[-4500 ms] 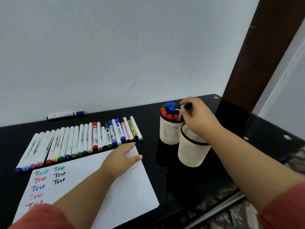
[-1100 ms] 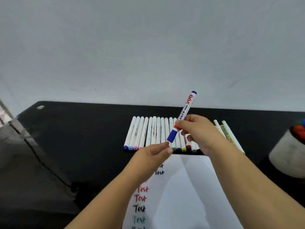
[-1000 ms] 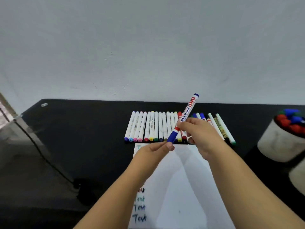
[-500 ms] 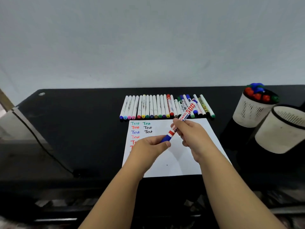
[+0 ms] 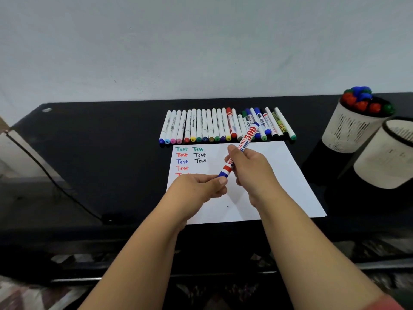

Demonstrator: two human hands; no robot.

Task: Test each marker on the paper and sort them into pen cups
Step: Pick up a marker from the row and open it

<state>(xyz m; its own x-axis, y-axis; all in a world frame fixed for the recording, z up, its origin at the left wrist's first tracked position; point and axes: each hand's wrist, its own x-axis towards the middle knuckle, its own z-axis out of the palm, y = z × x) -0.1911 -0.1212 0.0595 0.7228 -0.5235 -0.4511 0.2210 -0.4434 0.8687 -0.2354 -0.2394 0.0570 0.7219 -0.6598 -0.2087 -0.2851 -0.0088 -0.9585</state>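
Both hands hold one blue whiteboard marker (image 5: 245, 139) slanted above the white paper (image 5: 279, 175). My right hand (image 5: 252, 173) grips its white barrel. My left hand (image 5: 199, 189) pinches the blue cap at its lower end. The paper carries several coloured "Test" words (image 5: 190, 157) at its upper left. A row of several markers (image 5: 223, 126) lies side by side just behind the paper. Two white pen cups stand at the right: the far cup (image 5: 348, 133) is full of markers with coloured caps, while the near cup (image 5: 384, 166) shows no contents from here.
Everything sits on a black glossy table (image 5: 100, 153) against a pale wall. A dark cable (image 5: 55, 184) runs across the table's left side. The table's front edge lies just below the paper.
The marker has come down from above the marker row to over the paper. My left hand closed on its blue cap. The view tilted down and the cups came into sight.
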